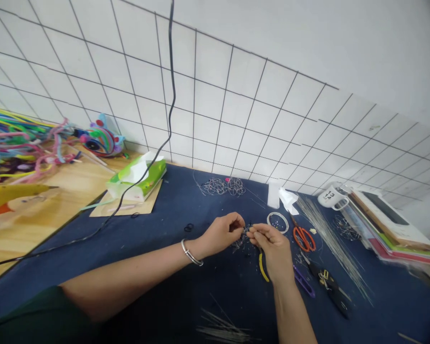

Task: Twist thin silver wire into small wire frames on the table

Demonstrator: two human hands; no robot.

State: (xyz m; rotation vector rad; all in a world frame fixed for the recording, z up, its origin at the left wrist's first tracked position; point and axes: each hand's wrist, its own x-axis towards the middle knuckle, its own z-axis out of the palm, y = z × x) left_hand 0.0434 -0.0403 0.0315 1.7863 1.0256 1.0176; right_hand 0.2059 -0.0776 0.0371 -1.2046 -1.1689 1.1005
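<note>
Over the dark blue cloth, my left hand (225,233) and my right hand (273,246) meet fingertip to fingertip. Both are closed in a pinch, and what lies between the fingers is too small to make out. Just beneath them is a small heap of thin wire bits (239,243), partly hidden by the fingers. A yellow tool handle (263,268) shows beside my right hand, its other end covered. Right of that hand lie red-handled scissors (304,239), a purple-handled tool (304,282) and black-handled pliers (327,282). A white ring (268,219) lies behind it.
Long thin wires (335,246) are spread at right, near a mug (331,197) and stacked books (390,229). Wire tangles (215,186) sit by the tiled wall. A tissue pack (154,174), black cable (170,114) and yellow glue gun (14,196) are at left. More wires (222,327) lie in front.
</note>
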